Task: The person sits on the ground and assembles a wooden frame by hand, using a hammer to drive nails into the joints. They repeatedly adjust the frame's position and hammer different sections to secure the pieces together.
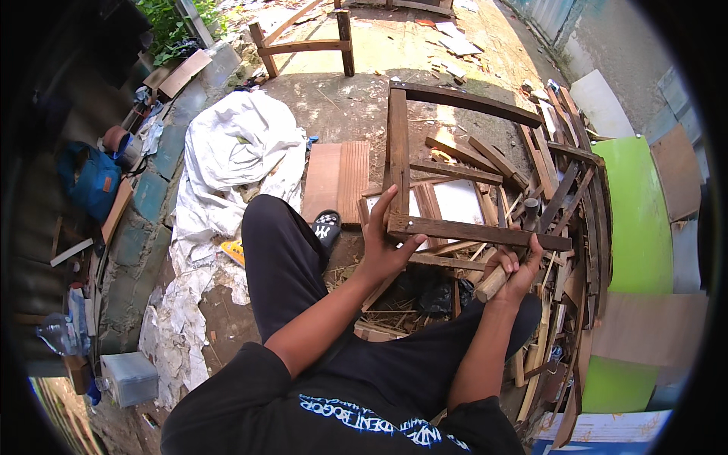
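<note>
A dark wooden frame (478, 230) of nailed bars stands tilted over my lap. My left hand (383, 246) grips its near left corner, thumb on the near side and fingers up along the outer edge. In my right hand (514, 274) is a hammer; the pale end of its wooden handle (494, 283) points toward me. Beyond the near bar shows what looks like the hammer's metal head (531, 206). The fingertips of that hand also touch the bar's underside near its right end.
Loose wood strips (497, 163) pile up under and right of the frame. A white cloth (235, 148) lies at left, near brown boards (337, 178). Another wooden frame (307, 47) stands farther back. At right lean a green panel (637, 227) and other boards. A blue bag (89, 182) sits far left.
</note>
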`<action>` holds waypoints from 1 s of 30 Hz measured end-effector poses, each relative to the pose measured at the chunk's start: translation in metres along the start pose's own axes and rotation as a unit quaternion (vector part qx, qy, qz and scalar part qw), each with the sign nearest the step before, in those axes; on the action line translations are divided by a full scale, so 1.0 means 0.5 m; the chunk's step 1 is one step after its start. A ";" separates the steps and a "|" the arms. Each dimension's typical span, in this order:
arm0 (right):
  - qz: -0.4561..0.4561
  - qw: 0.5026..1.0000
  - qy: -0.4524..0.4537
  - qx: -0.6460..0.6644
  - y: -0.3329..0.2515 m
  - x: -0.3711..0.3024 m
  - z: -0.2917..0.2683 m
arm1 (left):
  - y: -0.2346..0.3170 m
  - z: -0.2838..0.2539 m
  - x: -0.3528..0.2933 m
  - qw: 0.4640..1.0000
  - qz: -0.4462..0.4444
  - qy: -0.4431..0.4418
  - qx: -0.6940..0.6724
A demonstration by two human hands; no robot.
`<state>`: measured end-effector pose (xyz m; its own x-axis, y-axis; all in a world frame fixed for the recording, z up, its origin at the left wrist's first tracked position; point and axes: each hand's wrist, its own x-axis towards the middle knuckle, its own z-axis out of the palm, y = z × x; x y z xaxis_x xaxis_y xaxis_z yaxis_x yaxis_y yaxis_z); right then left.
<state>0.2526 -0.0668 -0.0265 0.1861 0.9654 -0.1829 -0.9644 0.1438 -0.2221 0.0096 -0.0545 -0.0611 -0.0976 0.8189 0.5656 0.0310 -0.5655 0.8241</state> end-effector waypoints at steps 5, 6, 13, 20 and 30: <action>-0.005 0.999 -0.010 -0.036 0.004 -0.009 0.005 | -0.011 -0.014 -0.006 0.998 0.027 0.006 0.063; -0.003 0.999 -0.012 -0.033 0.005 -0.010 0.007 | -0.012 -0.015 -0.008 0.998 0.014 0.009 0.053; 0.008 1.000 -0.005 -0.016 0.000 -0.006 0.005 | -0.009 -0.007 -0.004 1.000 0.005 0.018 0.004; 0.016 1.000 0.015 -0.019 0.000 -0.008 0.003 | -0.013 -0.014 -0.011 0.998 -0.041 -0.015 -0.048; 0.027 0.999 0.020 -0.005 -0.005 -0.004 -0.005 | 0.028 -0.039 0.062 0.974 -0.124 -0.137 -0.132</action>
<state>0.2551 -0.0695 -0.0279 0.1419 0.9622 -0.2325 -0.9711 0.0898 -0.2210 -0.0123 -0.0391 -0.0328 0.1999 0.9085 0.3670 -0.2209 -0.3231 0.9202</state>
